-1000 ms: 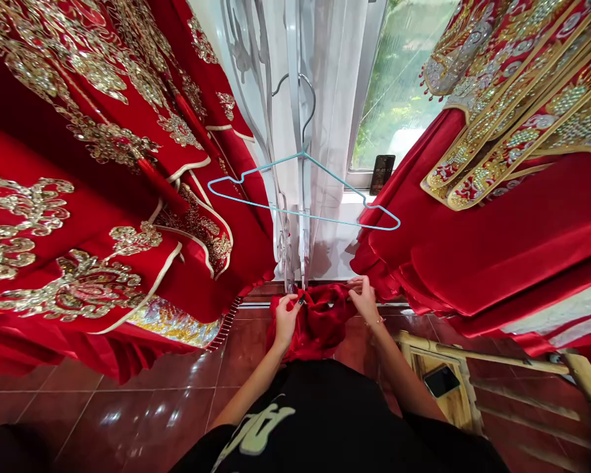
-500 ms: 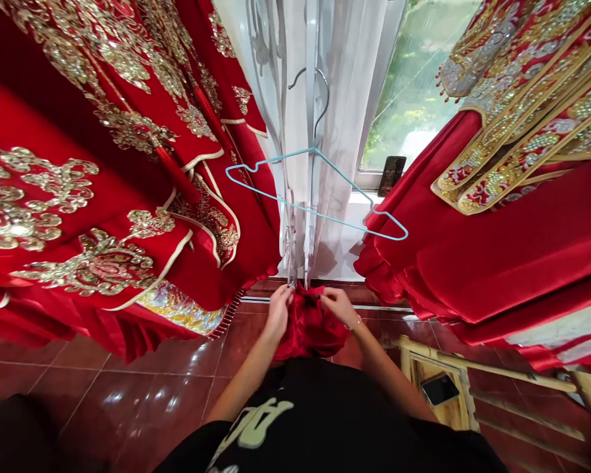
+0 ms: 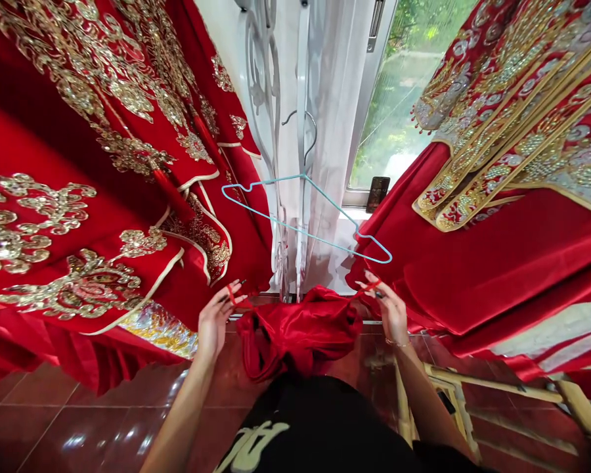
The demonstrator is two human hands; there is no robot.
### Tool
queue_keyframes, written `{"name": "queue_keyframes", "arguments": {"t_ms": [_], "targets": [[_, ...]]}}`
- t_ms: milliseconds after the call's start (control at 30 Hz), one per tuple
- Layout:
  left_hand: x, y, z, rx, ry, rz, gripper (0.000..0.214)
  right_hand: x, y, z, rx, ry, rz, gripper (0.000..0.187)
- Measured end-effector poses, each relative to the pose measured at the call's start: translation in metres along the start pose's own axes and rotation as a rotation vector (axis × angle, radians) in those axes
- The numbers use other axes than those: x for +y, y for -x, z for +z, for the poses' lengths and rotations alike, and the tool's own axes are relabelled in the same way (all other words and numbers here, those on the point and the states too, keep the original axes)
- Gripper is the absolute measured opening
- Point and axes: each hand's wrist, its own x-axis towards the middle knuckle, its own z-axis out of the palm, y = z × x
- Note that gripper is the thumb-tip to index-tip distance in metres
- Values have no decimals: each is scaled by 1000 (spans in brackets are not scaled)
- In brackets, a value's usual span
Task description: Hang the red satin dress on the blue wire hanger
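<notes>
Fingers of the left hand are pinched together on a thin red tie, and fingers of the right hand pinch a second red tie. I can't tell from here whether either tie runs into the cloth. A bundled red satin garment sits between the hands, just below centre towards 6 o'clock, with neither palm on it. Both forearms rise from the bottom of my view, with the hands raised, well apart and turned inward.

Around them, a red robe with gold embroidery hangs across 9 o'clock, and a second red robe with beaded gold panels fills 3 o'clock. Red floor tiles spread out at 7 o'clock. Near 12 o'clock, a sheer white curtain covers part of a window, beside a white metal scrollwork stand. A pale blue wire hanger hangs in front of the curtain. A wooden frame stands on the floor at 4 o'clock, a black printed T-shirt shows at 6 o'clock, a phone stands on the window sill, and a thin bracelet circles the right wrist.
</notes>
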Motion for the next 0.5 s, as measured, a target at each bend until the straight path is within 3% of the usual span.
{"name": "queue_keyframes", "arguments": {"t_ms": [167, 333, 500], "targets": [[47, 0, 18, 49, -107, 280, 35, -43, -26, -9, 182, 219, -320, 49], [64, 10, 22, -22, -207, 265, 35, -62, -46, -18, 86, 383, -485, 39], [71, 18, 28, -47, -221, 255, 35, -91, -62, 2, 14, 470, -518, 36]]}}
